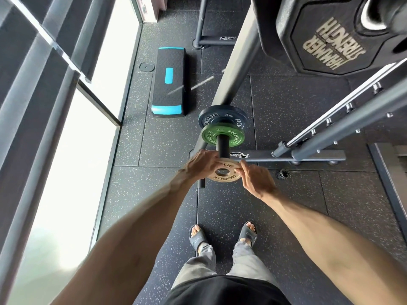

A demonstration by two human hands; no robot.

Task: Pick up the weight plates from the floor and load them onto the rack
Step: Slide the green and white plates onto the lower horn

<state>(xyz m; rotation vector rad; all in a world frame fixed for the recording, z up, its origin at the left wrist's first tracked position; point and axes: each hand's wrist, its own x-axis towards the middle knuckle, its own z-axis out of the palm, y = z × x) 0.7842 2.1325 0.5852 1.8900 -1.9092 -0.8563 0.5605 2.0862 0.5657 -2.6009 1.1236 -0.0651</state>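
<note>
A small white ROGUE weight plate (224,172) is held flat between both hands just in front of the tip of a black storage peg (222,146) on the rack. My left hand (201,164) grips its left rim, and my right hand (255,179) pinches its right rim. Further along the peg sit a green ROGUE plate (209,137) and, behind it, a larger dark blue ROGUE plate (211,116). The white plate's hole lies just below the peg's end.
The rack's grey upright (240,60) and floor bar (297,155) stand ahead. A big black Hammer Strength plate (330,36) hangs at upper right. A black and blue step platform (168,82) lies on the rubber floor at left, beside windows. My sandalled feet (222,236) are below.
</note>
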